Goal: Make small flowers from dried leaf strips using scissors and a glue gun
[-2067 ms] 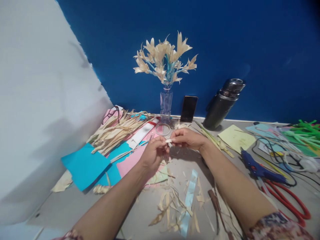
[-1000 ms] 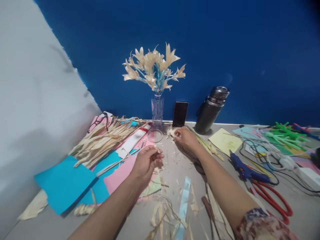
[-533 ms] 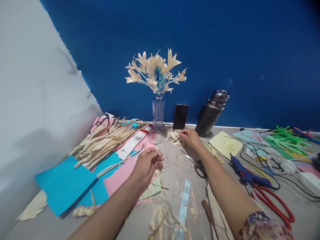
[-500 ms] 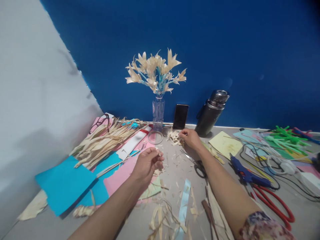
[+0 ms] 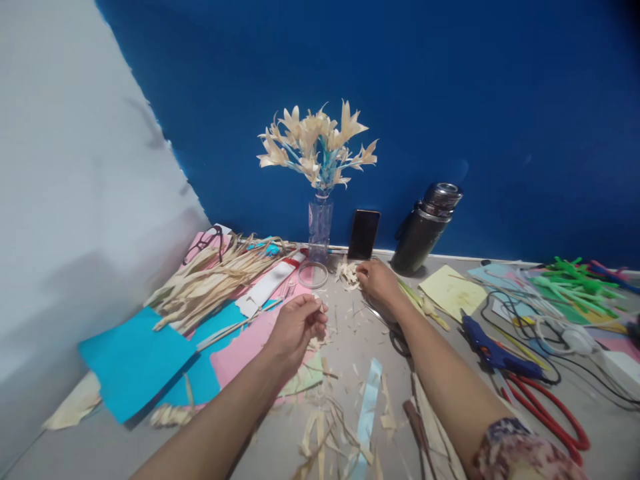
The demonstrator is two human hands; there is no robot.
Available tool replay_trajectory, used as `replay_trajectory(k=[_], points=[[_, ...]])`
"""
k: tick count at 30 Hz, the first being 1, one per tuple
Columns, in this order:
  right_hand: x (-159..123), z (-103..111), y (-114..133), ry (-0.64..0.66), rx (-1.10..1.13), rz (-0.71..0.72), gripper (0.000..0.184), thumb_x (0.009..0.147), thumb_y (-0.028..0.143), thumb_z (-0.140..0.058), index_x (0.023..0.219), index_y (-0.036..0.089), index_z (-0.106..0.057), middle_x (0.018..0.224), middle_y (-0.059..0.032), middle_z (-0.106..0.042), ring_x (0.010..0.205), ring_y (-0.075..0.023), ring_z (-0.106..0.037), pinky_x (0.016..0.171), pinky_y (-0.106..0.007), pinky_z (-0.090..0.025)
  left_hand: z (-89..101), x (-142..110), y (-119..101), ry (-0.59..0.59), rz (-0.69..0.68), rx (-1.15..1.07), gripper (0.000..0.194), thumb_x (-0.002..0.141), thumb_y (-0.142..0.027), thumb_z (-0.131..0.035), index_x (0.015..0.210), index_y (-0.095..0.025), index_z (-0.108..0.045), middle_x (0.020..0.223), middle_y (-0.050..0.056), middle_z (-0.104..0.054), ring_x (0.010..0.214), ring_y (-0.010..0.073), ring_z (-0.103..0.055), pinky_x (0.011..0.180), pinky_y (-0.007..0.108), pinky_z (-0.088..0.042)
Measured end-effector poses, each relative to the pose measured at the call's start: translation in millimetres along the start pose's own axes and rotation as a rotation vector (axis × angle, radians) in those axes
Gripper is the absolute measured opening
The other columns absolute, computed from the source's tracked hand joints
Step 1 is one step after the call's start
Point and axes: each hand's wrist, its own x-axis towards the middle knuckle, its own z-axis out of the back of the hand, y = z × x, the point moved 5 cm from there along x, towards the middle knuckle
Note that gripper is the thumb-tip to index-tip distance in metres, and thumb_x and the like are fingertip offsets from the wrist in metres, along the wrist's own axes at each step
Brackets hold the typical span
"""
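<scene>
While the left hand [image 5: 296, 325] hangs over the edge of a pink sheet [image 5: 240, 357], its thumb and forefinger are closed in a pinch on a small pale piece [image 5: 320, 305], mostly covered by the fingertips. From where I stand, seeing what the head view takes in, the right hand [image 5: 381, 285] is farther forward, its curled fingers at the right edge of a little heap of pale scraps [image 5: 347, 273]; whether it grips any of them I cannot tell. Under that forearm lies a pair of scissors [image 5: 399, 343], partly hidden. Just left of the heap a clear ring [image 5: 313, 287] lies flat, and behind it stands a clear bottle [image 5: 320, 230] bearing a bunch of cream flowers [image 5: 317, 137] on blue stems. Beside the bottle, a phone [image 5: 364, 235] leans on the blue wall [image 5: 450, 100], with a dark flask [image 5: 425, 233] to its right. Over on the left, a sheaf of dry strips [image 5: 215, 277] lies behind a bright blue sheet [image 5: 137, 363]. Nearer the person, a light blue strip [image 5: 369, 403] lies among trimmings on the table [image 5: 345, 347]. Off to the right are a blue glue gun [image 5: 500, 350], a red-handled tool [image 5: 583, 437] and a tangle of green fuzzy sticks [image 5: 575, 283].
</scene>
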Motion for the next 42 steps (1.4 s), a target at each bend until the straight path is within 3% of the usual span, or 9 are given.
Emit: replay_trajectory(k=[8, 12, 17, 20, 23, 33, 37, 39, 42], points=[[5.8, 1.3, -3.3, -0.05, 0.16, -0.071, 0.018, 0.088, 0.024, -0.054, 0.089, 0.018, -0.072, 0.101, -0.0109, -0.064, 0.094, -0.0225, -0.058, 0.081, -0.029, -0.039, 0.9, 1.3, 1.2, 0.008, 0.01, 0.003, 0.017, 0.075, -0.022, -0.073, 0.074, -0.015, -0.057, 0.068, 0.003, -0.064, 0.05, 0.0106, -0.056, 0.045, 0.022, -0.046], [9.4, 4.8, -0.2, 0.023, 0.371, -0.075, 0.022, 0.089, 0.031, -0.051, 0.088, 0.016, -0.067, 0.088, -0.0079, -0.065, 0.082, -0.0195, -0.058, 0.072, -0.029, -0.043, 1.3, 1.9, 1.8, 0.003, 0.003, -0.013, 0.018, 0.074, -0.022, -0.074, 0.073, -0.015, -0.058, 0.069, 0.003, -0.064, 0.05, 0.0103, -0.056, 0.044, 0.022, -0.046], [-7.8, 14.7, 28.3, 0.365, 0.662, 0.029, 0.038, 0.081, 0.055, -0.062, 0.084, 0.017, -0.064, 0.077, -0.0036, -0.065, 0.057, -0.0109, -0.049, 0.048, -0.022, -0.034, 0.3, 2.4, 1.5, 0.003, -0.007, -0.026, 0.02, 0.075, -0.025, -0.076, 0.076, -0.014, -0.06, 0.069, 0.002, -0.063, 0.049, 0.0095, -0.055, 0.043, 0.022, -0.047], [-25.9, 15.4, 52.5, 0.715, 0.922, 0.094, 0.038, 0.074, 0.051, -0.075, 0.081, 0.016, -0.064, 0.078, -0.0027, -0.065, 0.057, -0.0087, -0.047, 0.048, -0.02, -0.031, -3.3, -0.7, -1.3, 0.027, 0.004, -0.048, 0.017, 0.077, -0.022, -0.074, 0.078, -0.013, -0.061, 0.069, 0.003, -0.064, 0.049, 0.0094, -0.056, 0.044, 0.021, -0.049], [-35.1, 13.1, 64.9, 0.866, 0.943, 0.126, 0.032, 0.074, 0.045, -0.079, 0.08, 0.016, -0.067, 0.07, 0.0005, -0.062, 0.057, -0.0085, -0.047, 0.05, -0.02, -0.032, -7.5, -5.2, -3.9, 0.053, 0.032, -0.107, 0.014, 0.078, -0.018, -0.074, 0.081, -0.013, -0.061, 0.073, 0.005, -0.068, 0.055, 0.0096, -0.061, 0.049, 0.019, -0.051], [-37.0, 12.5, 67.6, 0.884, 0.91, 0.1, 0.026, 0.077, 0.041, -0.076, 0.083, 0.016, -0.073, 0.079, -0.003, -0.07, 0.058, -0.0084, -0.051, 0.051, -0.02, -0.034, -8.0, -4.4, -4.8, 0.078, 0.031, -0.099, 0.017, 0.071, -0.01, -0.077, 0.077, -0.012, -0.061, 0.068, 0.004, -0.067, 0.054, 0.0079, -0.06, 0.049, 0.016, -0.049], [-30.7, 18.5, 63.2, 0.767, 0.929, 0.077, 0.027, 0.079, 0.042, -0.073, 0.088, 0.016, -0.074, 0.084, -0.0043, -0.07, 0.061, -0.009, -0.051, 0.05, -0.02, -0.032, -6.3, -2.4, -3.8, 0.1, 0.136, -0.206, 0.021, 0.069, -0.004, -0.076, 0.079, -0.013, -0.06, 0.068, 0.002, -0.066, 0.054, 0.0072, -0.059, 0.051, 0.016, -0.05], [-29.3, 21.3, 64.8, 0.717, 0.918, 0.094, 0.029, 0.081, 0.044, -0.071, 0.087, 0.016, -0.074, 0.083, -0.0037, -0.069, 0.06, -0.0087, -0.048, 0.049, -0.02, -0.03, -6.1, -2.0, -2.9, 0.123, 0.162, -0.214, 0.022, 0.069, -0.003, -0.076, 0.08, -0.014, -0.06, 0.069, 0.002, -0.066, 0.054, 0.0075, -0.059, 0.05, 0.017, -0.05], [-33.2, 23.2, 74.3, 0.742, 0.817, 0.187, 0.031, 0.082, 0.047, -0.07, 0.086, 0.016, -0.074, 0.074, -0.0006, -0.064, 0.059, -0.0087, -0.045, 0.05, -0.021, -0.03, -6.8, -2.4, -2.2, 0.151, 0.143, -0.166, 0.02, 0.07, -0.005, -0.076, 0.08, -0.013, -0.061, 0.07, 0.003, -0.067, 0.054, 0.007, -0.059, 0.05, 0.016, -0.049]])
